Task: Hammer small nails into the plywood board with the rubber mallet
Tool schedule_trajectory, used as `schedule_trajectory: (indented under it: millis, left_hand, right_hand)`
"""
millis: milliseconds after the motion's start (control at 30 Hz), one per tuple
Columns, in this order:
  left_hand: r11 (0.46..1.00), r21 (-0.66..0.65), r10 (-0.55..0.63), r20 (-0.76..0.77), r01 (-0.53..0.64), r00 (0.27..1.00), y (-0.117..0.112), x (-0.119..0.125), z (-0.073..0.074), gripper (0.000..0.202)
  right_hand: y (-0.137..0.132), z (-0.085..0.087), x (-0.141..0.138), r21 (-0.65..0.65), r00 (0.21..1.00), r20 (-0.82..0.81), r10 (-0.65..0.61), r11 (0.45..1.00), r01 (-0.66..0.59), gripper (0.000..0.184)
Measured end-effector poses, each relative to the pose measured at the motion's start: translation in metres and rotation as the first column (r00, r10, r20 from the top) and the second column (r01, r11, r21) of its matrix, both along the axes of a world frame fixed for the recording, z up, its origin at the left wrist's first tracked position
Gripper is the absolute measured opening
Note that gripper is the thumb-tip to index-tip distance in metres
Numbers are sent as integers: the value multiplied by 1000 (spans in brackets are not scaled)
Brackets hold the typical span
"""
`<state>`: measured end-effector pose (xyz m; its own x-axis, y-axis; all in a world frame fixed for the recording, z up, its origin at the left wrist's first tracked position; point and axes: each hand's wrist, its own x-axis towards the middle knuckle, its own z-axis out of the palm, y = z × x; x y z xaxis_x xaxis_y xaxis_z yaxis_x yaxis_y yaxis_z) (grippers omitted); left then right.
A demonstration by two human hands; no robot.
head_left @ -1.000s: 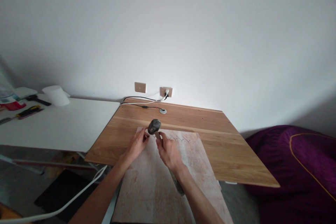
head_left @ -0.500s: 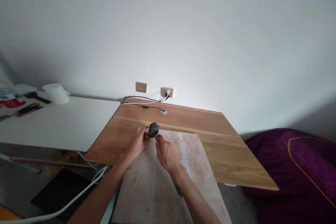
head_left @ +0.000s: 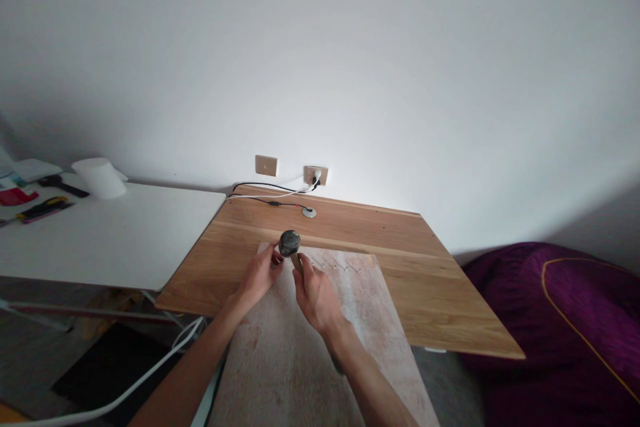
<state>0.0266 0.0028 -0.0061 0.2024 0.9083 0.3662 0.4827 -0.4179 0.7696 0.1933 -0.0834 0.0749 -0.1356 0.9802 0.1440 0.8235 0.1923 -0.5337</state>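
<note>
A worn wooden board [head_left: 310,353] lies in front of me, its far end resting on the wood-grain tabletop. My right hand [head_left: 316,295] is wrapped round the handle of a hammer [head_left: 289,244], whose dark round head is raised over the board's far left part. Close beside the head, my left hand [head_left: 261,273] pinches with thumb and fingers near the board's far left corner. The hammer head partly covers those fingertips, and what they pinch is too small to make out. Several thin nails [head_left: 347,269] stand in a row along the far edge, right of the hammer.
The wood-grain tabletop [head_left: 440,293] meets the wall, with cables [head_left: 275,203] and a socket [head_left: 316,176] behind. On the white table [head_left: 150,233] at left stand a paper roll [head_left: 100,178] and tools [head_left: 47,209]. A purple beanbag [head_left: 520,320] sits at right.
The view has shifted slightly, so everything sits a little further left. The hammer head is marginally higher against the board; both hands keep nearly the same grip and place.
</note>
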Motion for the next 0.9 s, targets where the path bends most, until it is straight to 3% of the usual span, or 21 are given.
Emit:
schedule_trajectory:
  millis: [167, 400, 600, 800, 900]
  left_hand:
    - [1000, 31, -2, 5, 2, 1000, 1, -1, -3, 29]
    - [1000, 17, -25, 26, 25, 999, -1, 1, 1, 28]
    - [1000, 26, -11, 21, 11, 1000, 0, 0, -2, 35]
    - [999, 29, -25, 22, 24, 999, 1, 3, -5, 39]
    - [999, 47, -23, 15, 22, 1000, 2, 3, -6, 35]
  right_hand:
    - [2, -3, -2, -66, 998, 56, -3, 998, 6, 33]
    - [0, 0, -2, -13, 998, -57, -28, 1000, 27, 38]
    - [1, -4, -1, -57, 1000, -3, -30, 998, 30, 35]
    - [3, -5, 3, 41, 996, -89, -11, 999, 14, 37]
    - [5, -6, 5, 16, 998, -70, -10, 1000, 11, 35]
